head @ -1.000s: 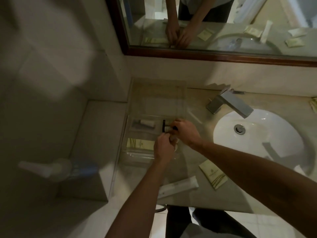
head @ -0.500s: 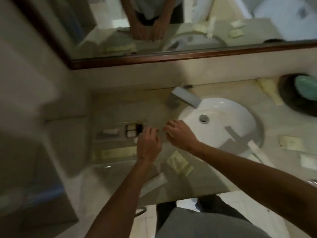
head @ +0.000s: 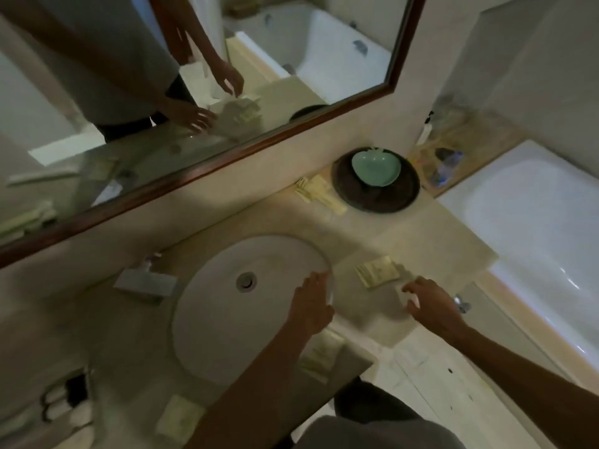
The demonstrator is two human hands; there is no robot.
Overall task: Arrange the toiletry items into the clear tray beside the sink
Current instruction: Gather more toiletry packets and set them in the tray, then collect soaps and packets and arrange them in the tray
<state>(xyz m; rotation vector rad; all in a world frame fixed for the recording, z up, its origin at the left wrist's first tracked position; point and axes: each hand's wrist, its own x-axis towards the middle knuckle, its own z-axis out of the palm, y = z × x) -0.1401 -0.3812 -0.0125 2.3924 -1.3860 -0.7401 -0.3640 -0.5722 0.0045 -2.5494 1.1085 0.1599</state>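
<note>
Neither hand grasps anything. The right hand (head: 432, 303) hovers palm down over the counter (head: 372, 241) with its fingers spread and loose, its fingertips just short of a cream toiletry packet (head: 377, 272) that lies flat to the right of the sink (head: 227, 319). The left hand (head: 311, 301) is likewise unclenched, fingers extended, over the right rim of the white oval basin; whether it touches the rim is hard to say through the motion blur.

Further out, more cream packets lie scattered: one just beside the left forearm at the counter's front edge (head: 319, 354), another nearer the bottom of the view (head: 180, 418), and a small pile against the back wall (head: 319, 194), touching a dark round plate (head: 376, 196) that bears a pale green dish (head: 376, 168). The square metal faucet (head: 146, 283) stands left of the basin. At the lower left corner, blurred, sits what seems to be the clear tray (head: 64, 403) with small pale tubes and a dark item in it, well apart from both hands. A framed mirror (head: 194, 92) runs above, and a white bathtub (head: 534, 215) lies to the right.
</note>
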